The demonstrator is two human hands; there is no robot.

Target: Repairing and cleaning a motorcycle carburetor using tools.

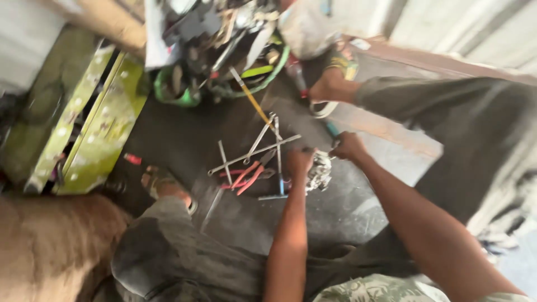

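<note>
Small grey metal engine part (320, 172) sits on the dark floor (341, 207), between both hands, roughly centre frame. Blurry, so its exact shape is hard to tell.

Left hand (300, 161) is on the left side of the part, fingers curled and clamped on it or on something pressed against it; which one, cannot tell. Right hand (348, 147) is at the part's upper right edge, fingers closed together around a small tool or a piece of the part; too blurred to say which. A short blue-handled tool (332, 130) lies just beside the right hand.

Just left of the part: a loose pile of hand tools on the floor. Red-handled pliers (247, 175) lie near the left hand. Several silver wrenches (254, 152) are crossed over each other above the pliers. A T-shaped silver bar (278, 168) runs down beside the left hand. A yellow-handled screwdriver (253, 99) points in from the top.

Farther out: the person's sandalled left foot (166, 185) at lower left, the right foot (331, 84) at upper right, dark trousers on both legs. Green hose (267, 78) and a cluttered heap of parts at the top. Yellow-green metal frame (95, 123) at left. Brown sack-like mass (50, 246) at lower left.
</note>
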